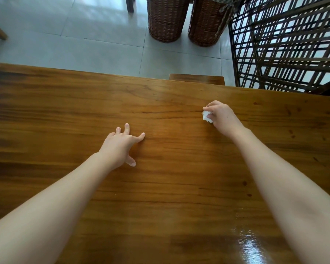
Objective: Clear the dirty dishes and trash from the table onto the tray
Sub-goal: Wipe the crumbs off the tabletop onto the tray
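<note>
**Head view: right hand pinching a wad of white paper over a wooden table**

Head view, looking forward and down along both bare forearms. The table [160, 187], a broad top of varnished brown wood with the grain running left to right, fills the lower two thirds of the field. The left hand [120, 147] lies palm down near the table's middle. Its grip is spread and holds nothing: the fingers [126, 128] are splayed with their tips on the wood, and the thumb is set apart toward the near side. The right hand [221, 117] is further out and to the right, well apart from the left. Its grip is curled and pinches a small wad of white paper [207, 117] between thumb and fingertips. The crumpled, irregular wad projects from the left side of the hand. Whether it touches the table or is held just clear of it cannot be told. A few dark spots [255, 102] mark the wood to the right of this hand, and a bright patch of glare [255, 248] lies on the near right part of the top. Beyond the far edge lie pale floor tiles [84, 44]. Two brown wicker cylinders [167, 18] stand side by side on them at upper centre, and a dark lattice of crossed slats [286, 44] occupies the upper right corner. A flat wooden piece [196, 79], coloured like the table, shows just behind the far edge, right of centre
</note>
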`<state>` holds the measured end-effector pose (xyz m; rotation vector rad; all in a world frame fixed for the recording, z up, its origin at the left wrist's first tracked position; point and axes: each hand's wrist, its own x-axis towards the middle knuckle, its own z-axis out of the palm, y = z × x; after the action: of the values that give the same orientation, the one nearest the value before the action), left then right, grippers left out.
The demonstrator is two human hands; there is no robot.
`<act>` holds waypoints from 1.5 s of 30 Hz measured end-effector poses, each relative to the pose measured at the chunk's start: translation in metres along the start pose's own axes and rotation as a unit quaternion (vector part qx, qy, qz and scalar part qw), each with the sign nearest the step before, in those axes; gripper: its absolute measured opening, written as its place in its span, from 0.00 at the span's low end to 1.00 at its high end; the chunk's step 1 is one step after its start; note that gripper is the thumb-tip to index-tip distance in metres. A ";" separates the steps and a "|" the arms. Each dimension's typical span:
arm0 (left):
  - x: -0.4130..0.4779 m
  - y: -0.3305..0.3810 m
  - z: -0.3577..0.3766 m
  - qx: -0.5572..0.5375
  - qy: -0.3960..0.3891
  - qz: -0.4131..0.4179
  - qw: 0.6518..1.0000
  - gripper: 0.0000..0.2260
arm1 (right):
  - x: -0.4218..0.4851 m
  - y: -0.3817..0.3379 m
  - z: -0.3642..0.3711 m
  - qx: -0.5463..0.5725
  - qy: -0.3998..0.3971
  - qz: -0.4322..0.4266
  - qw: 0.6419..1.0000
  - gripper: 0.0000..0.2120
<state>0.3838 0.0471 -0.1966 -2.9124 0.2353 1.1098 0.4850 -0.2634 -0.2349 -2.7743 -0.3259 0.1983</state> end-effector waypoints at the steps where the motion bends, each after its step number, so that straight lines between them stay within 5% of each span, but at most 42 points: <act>1: 0.000 0.000 0.001 -0.001 0.000 -0.001 1.000 0.46 | 0.000 0.000 0.001 0.012 0.011 0.007 1.000 0.14; 6: 0.003 -0.001 0.003 -0.002 0.002 0.000 1.000 0.46 | 0.004 -0.012 0.009 0.044 0.090 0.065 0.993 0.12; 10: 0.005 -0.002 0.003 -0.003 -0.001 0.005 1.000 0.46 | 0.016 -0.035 0.017 -0.031 0.153 0.070 0.985 0.08; 27: 0.009 -0.006 0.007 -0.008 0.002 0.017 1.000 0.47 | 0.001 -0.010 0.004 0.008 0.071 0.079 0.994 0.16; 35: 0.009 -0.006 0.008 -0.009 0.007 0.016 1.000 0.46 | 0.007 -0.031 0.010 0.057 0.106 0.137 0.983 0.12; 45: 0.009 -0.006 0.010 -0.012 0.014 0.011 1.000 0.44 | 0.023 -0.194 0.084 0.086 0.063 -0.059 0.993 0.06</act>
<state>0.3851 0.0524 -0.2105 -2.9554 0.2560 1.0833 0.4531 -0.0536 -0.2482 -2.5744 -0.4186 0.0205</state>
